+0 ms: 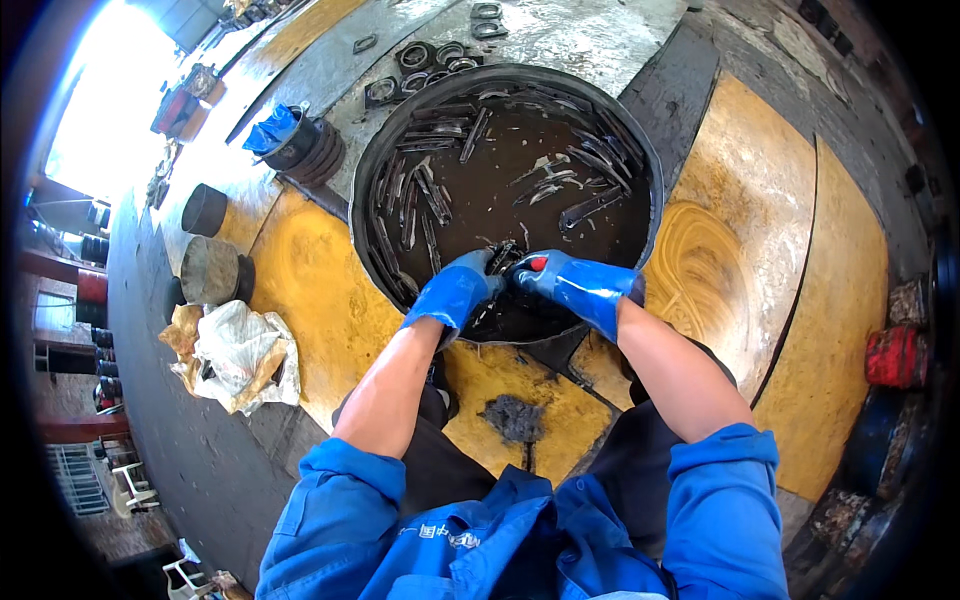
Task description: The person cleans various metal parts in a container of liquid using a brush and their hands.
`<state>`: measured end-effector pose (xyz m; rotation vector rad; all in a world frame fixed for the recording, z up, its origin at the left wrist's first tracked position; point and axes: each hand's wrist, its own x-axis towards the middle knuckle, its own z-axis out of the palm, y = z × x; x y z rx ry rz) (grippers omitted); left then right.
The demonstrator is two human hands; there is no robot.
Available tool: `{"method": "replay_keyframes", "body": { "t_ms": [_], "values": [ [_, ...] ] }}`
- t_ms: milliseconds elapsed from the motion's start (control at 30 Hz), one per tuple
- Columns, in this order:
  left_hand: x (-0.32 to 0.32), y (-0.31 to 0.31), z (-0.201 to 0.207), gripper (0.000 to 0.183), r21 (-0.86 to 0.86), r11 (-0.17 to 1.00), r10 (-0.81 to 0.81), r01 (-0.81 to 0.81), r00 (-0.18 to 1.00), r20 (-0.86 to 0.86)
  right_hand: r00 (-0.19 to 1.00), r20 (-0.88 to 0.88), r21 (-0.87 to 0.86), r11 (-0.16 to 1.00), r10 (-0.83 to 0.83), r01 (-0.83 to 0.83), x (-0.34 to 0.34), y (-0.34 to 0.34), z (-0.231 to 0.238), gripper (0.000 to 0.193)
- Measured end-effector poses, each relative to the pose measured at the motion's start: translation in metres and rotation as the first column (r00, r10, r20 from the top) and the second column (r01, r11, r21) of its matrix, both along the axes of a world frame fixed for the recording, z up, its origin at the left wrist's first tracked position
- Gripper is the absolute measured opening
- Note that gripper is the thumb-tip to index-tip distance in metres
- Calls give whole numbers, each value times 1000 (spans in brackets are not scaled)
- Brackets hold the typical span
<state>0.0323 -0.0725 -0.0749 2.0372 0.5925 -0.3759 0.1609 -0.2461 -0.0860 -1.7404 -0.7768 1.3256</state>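
Observation:
A wide round tub [652,215] of dark brown liquid stands before me, with long dark glossy strips [430,195] lying in it along the sides. Both my hands wear blue rubber gloves and meet over the tub's near part. My left hand [462,288] is closed on a dark, wet piece [503,262], its kind unclear. Close beside it, my right hand [572,284] is closed around a small red object [538,264], perhaps a handle; the fingers hide the rest. Under my hands more dark bits show in the liquid.
Dark square-flanged rings [415,57] lie beyond the tub. Left of it stand a stack of black buckets [305,150] with blue plastic on top, a grey cylinder [210,270] and crumpled white bags [245,350]. A grey fibrous clump [513,418] lies between my feet on a yellow board [465,375].

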Motion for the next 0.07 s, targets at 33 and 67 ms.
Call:
{"method": "replay_keyframes", "body": {
  "t_ms": [33, 67],
  "values": [
    [1, -2, 4, 51, 123, 992, -34, 33, 999, 3, 993, 100, 24, 998, 61, -64, 0, -1, 0, 29],
    [2, -2, -3, 51, 188, 982, -5, 5, 1000, -5, 971, 207, 45, 991, 118, -129, 0, -1, 2, 30]
  ]
}}
